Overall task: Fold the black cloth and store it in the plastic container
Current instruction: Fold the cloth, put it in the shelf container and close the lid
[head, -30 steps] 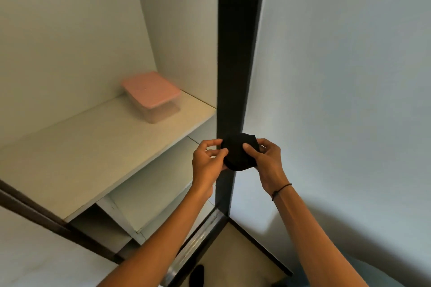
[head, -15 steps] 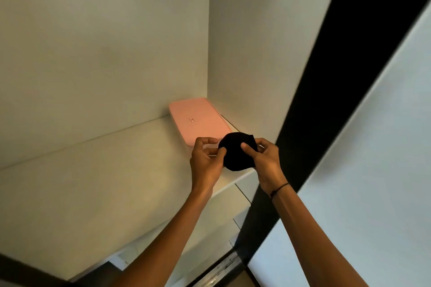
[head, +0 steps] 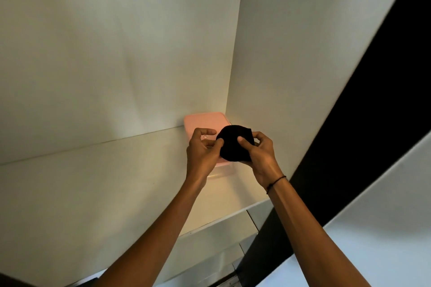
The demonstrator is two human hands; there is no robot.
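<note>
A small bundled black cloth is held between both hands, just above the plastic container. The container has a closed pink lid and a clear body, and it sits on the white shelf in the back right corner. My left hand pinches the cloth's left edge with thumb and fingers. On the cloth's right side, my right hand grips with the thumb on top. Both hands and the cloth hide the container's front part.
The shelf is boxed in by a white back wall and a white side wall. A black cabinet frame runs diagonally at the right. A lower shelf edge shows below.
The view has swung up and closer to the shelf. Both hands, holding the cloth, now sit over the container's lid instead of in front of the shelf edge.
</note>
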